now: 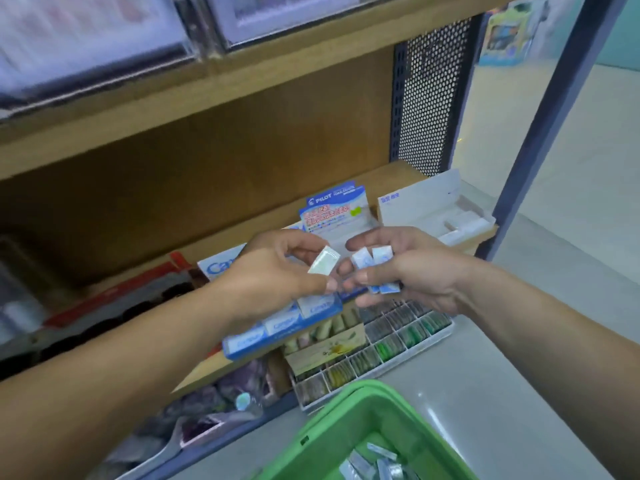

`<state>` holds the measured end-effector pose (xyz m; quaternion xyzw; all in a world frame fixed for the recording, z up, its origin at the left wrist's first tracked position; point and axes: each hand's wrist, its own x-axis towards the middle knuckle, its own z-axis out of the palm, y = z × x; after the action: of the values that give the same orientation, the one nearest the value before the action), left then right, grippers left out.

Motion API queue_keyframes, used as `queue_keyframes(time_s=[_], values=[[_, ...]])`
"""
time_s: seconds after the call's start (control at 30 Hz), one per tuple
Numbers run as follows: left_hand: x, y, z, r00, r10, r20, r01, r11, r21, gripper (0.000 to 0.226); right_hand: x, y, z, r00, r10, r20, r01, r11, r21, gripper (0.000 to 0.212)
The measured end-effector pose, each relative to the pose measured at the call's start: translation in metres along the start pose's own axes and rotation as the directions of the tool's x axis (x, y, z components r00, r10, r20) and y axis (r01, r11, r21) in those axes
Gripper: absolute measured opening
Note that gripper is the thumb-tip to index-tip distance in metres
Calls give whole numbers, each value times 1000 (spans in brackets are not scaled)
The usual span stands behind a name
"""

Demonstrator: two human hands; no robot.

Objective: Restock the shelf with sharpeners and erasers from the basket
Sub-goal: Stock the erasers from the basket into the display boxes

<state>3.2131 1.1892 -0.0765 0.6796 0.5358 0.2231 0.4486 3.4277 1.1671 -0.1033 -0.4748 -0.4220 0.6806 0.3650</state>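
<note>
My left hand [273, 271] pinches one small wrapped white eraser [323, 265] between thumb and fingers. Just to its right, my right hand [412, 268] grips a bundle of several white-and-blue erasers [372, 259]. Both hands hover in front of the wooden shelf [398, 169], above a blue display box of erasers [277, 330]. Behind them stands a Pilot eraser display box [334, 209]. The green basket [332, 434] sits at the bottom, with several wrapped items [374, 465] inside.
A white open carton [440, 209] stands at the shelf's right end. Below are a compartment tray of coloured items [391, 344] and a box of tan sticks [329, 337]. A dark metal upright [554, 123] borders the shelf; pale floor lies to the right.
</note>
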Motion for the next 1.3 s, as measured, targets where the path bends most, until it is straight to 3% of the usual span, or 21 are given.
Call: queue_keyframes(time_s=[0.17,0.3,0.5,0.6,0.73,0.87,1.03,1.2,1.3], values=[[-26,-23,-32,978,-185,-95,168,971,-169,28,19,-5,37,998,47,50,-51,995,88,15],[-24,-35,-44,953,-237,-188,194,956,-222,19,31,-3,46,999,54,5,-54,995,88,21],[-18,-55,-55,965,-232,-121,203,956,-213,27,40,3,49,992,65,-109,-70,997,-38,23],[-19,-54,-54,969,-229,-93,202,950,-238,20,43,4,51,987,44,-154,-54,997,-63,30],[-17,-49,-49,964,-250,-84,205,911,-358,19,45,3,58,989,20,-145,-32,996,-81,31],[-16,-45,-48,966,-241,-90,193,910,-368,21,41,6,61,990,71,-123,-84,991,-104,24],[-15,-46,-57,967,-230,-106,197,947,-255,27,51,6,64,987,19,-161,-60,965,-254,23],[-22,-53,-70,986,-128,-103,139,985,105,37,62,3,68,982,-10,-188,-78,888,-453,20],[-23,-61,-76,991,-104,-81,119,968,220,44,74,0,80,981,-101,-166,-14,815,-579,15]])
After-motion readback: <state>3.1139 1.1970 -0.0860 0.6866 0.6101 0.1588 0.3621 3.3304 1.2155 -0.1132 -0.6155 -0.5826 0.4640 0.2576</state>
